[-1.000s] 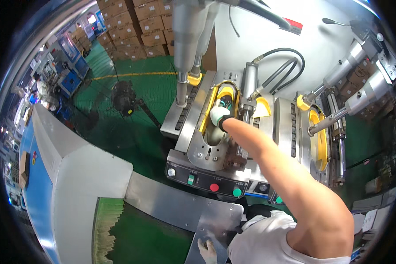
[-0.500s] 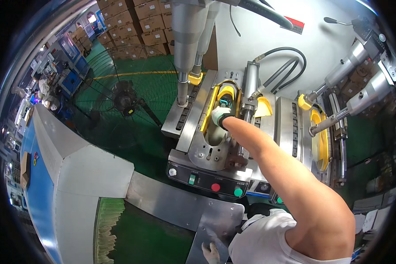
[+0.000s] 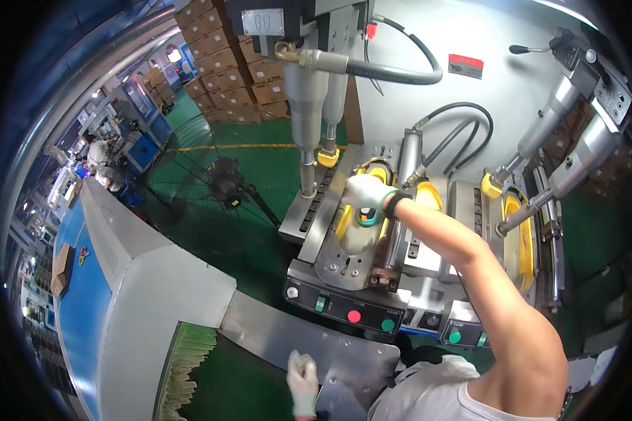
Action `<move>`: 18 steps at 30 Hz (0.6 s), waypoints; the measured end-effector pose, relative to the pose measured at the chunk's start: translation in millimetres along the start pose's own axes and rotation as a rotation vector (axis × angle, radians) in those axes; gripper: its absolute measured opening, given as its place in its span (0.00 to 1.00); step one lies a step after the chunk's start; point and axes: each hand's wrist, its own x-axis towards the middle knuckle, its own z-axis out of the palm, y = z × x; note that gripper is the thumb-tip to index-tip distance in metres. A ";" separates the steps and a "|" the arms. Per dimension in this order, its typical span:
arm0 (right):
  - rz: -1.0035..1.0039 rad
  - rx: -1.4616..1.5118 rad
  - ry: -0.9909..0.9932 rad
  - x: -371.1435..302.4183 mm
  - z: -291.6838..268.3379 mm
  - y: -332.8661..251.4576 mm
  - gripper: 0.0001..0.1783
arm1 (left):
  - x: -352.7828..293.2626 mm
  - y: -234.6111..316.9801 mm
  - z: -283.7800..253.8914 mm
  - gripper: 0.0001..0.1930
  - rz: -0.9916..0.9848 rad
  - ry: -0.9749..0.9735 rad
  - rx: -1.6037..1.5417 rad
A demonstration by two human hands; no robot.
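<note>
My right hand, in a white glove with a black wristband, is over the left press station. Its fingers curl down at the far left side of the cradle, and what they hold, if anything, is hidden. Below it, a pale shoe with a teal and black collar opening sits in the metal cradle between yellow pads. Part of the shoe is covered by the hand. My left hand, also white-gloved, is raised over the metal shelf near me, fingers loosely bent and holding nothing visible.
A control panel with red and green buttons fronts the station. Press cylinders stand behind it, and a second press station is to the right. A floor fan, stacked cartons and a white-and-blue conveyor lie leftward.
My right hand has lifted from inside the shoe's opening toward the far left of the cradle. My left hand has come up into fuller view. The whole view has shifted.
</note>
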 end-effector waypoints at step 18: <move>-0.256 0.882 0.382 31.2 -140.0 -58.2 0.39 | 383.8 531.8 35.6 0.24 1.163 0.110 0.559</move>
